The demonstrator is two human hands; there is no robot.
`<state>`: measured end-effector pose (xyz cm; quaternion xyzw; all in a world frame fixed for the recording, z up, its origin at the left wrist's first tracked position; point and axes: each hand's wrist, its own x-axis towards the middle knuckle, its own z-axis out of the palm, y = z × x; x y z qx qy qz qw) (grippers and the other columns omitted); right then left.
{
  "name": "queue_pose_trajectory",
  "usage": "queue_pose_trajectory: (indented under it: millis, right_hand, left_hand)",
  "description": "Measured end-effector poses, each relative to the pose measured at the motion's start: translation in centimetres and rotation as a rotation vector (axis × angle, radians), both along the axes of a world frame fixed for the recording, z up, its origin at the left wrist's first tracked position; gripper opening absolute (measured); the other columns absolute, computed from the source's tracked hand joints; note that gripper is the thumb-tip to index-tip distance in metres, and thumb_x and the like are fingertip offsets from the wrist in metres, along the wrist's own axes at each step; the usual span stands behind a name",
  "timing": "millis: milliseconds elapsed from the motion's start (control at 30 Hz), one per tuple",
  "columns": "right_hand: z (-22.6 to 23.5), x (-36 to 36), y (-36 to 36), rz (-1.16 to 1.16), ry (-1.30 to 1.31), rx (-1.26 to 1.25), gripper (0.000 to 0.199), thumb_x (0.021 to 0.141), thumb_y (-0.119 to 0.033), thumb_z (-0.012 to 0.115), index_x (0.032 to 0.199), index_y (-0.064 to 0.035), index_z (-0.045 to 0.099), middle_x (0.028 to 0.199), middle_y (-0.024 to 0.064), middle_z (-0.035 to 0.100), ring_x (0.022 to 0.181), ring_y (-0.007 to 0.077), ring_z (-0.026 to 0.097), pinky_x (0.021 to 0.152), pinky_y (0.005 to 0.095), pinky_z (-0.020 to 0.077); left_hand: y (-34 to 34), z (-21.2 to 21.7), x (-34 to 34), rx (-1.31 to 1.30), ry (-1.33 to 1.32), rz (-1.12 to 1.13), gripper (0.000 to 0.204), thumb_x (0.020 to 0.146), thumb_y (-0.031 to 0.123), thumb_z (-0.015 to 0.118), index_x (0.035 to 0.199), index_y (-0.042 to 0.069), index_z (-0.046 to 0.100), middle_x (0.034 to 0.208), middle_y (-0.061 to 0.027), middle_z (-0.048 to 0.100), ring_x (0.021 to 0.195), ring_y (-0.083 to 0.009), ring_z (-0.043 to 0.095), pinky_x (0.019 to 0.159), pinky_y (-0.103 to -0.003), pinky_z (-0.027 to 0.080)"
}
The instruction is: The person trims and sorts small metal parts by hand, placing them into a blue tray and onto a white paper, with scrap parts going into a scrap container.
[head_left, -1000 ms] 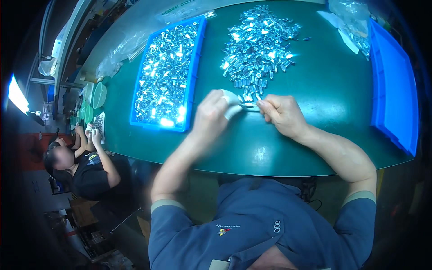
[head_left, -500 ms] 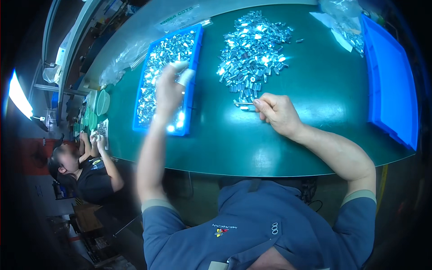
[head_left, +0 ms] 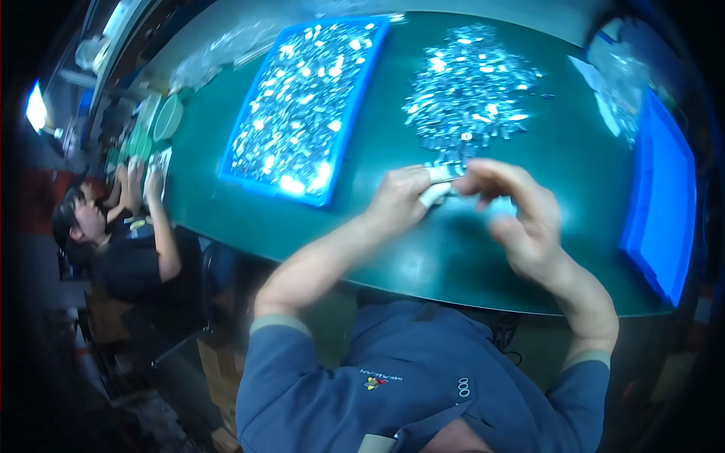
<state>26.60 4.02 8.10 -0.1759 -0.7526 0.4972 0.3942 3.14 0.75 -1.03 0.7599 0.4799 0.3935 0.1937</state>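
My left hand [head_left: 400, 200] and my right hand [head_left: 513, 208] meet over the green table [head_left: 423, 257], just below a loose heap of small shiny metal parts [head_left: 468, 94]. Between the fingertips of both hands sits a small silvery metal part [head_left: 440, 181]; the left fingers pinch one end and the right fingers close on the other. The picture is blurred at the hands, so the part's shape is unclear. A shallow blue tray [head_left: 306, 102] filled with several similar shiny parts lies to the left of my left hand.
A second blue tray [head_left: 664, 196] lies at the table's right edge, with clear plastic bags [head_left: 619, 83] behind it. Another person [head_left: 113, 241] sits at the far left, hands on the table near a green round dish [head_left: 168, 117]. More plastic wrap [head_left: 219, 57] lies behind the left tray.
My left hand has come back from over the left blue tray to the table's middle and joined my right hand at the small part. The view has shifted slightly.
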Motion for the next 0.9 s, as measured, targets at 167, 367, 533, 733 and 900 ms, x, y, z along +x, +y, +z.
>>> queue_pose_trajectory:
  millis: [167,367,533,733,900]
  right_hand:
    - [8.4,-2.7,-5.0,0.361,0.246,-0.536,0.078,0.104,-0.062,0.049,0.148,0.0016,0.047,0.126,0.03,0.068,0.116,0.0382,0.068,0.102,0.0486,0.0524]
    - [7.5,-6.0,-5.9,0.464,0.373,-0.582,0.075,0.102,-0.059,0.052,0.145,0.0019,0.049,0.122,0.0287,0.068,0.113,0.0372,0.068,0.099,0.0475,0.0525]
    - [8.0,-8.2,-6.1,0.502,0.486,-0.545,0.072,0.1,-0.056,0.054,0.142,0.002,0.05,0.119,0.0275,0.068,0.109,0.0363,0.069,0.097,0.0465,0.0526]
    - [9.3,-12.0,-6.7,0.608,0.663,-0.463,0.069,0.098,-0.052,0.056,0.139,0.0023,0.052,0.115,0.0262,0.068,0.105,0.0352,0.069,0.094,0.0453,0.0527]
    - [10.7,-14.5,-7.5,0.657,0.782,-0.412,0.066,0.096,-0.049,0.058,0.137,0.0024,0.053,0.112,0.025,0.068,0.102,0.0344,0.069,0.091,0.0443,0.0528]
  left_hand:
    - [1.2,-1.3,0.7,-0.079,-0.109,-0.005,0.011,0.095,0.014,0.072,0.101,0.005,0.072,0.078,-0.0121,0.069,0.072,-0.0309,0.067,0.065,-0.043,0.052]
    - [0.8,-0.8,0.3,-0.108,-0.069,0.007,0.013,0.096,0.01,0.072,0.107,0.004,0.074,0.077,-0.0084,0.071,0.068,-0.0236,0.07,0.061,-0.037,0.052]
    - [0.2,-1.0,-0.3,-0.082,-0.013,0.03,0.014,0.095,0.009,0.072,0.107,0.003,0.074,0.077,-0.0084,0.072,0.068,-0.0228,0.07,0.062,-0.036,0.053]
    - [0.5,-1.2,0.2,-0.053,-0.022,0.02,0.016,0.095,0.007,0.07,0.111,0.003,0.073,0.077,-0.0094,0.071,0.068,-0.0242,0.07,0.063,-0.038,0.054]
    - [0.8,-1.2,0.0,-0.053,-0.051,0.021,0.017,0.095,0.007,0.07,0.111,0.002,0.073,0.076,-0.0092,0.07,0.068,-0.0242,0.068,0.062,-0.038,0.053]
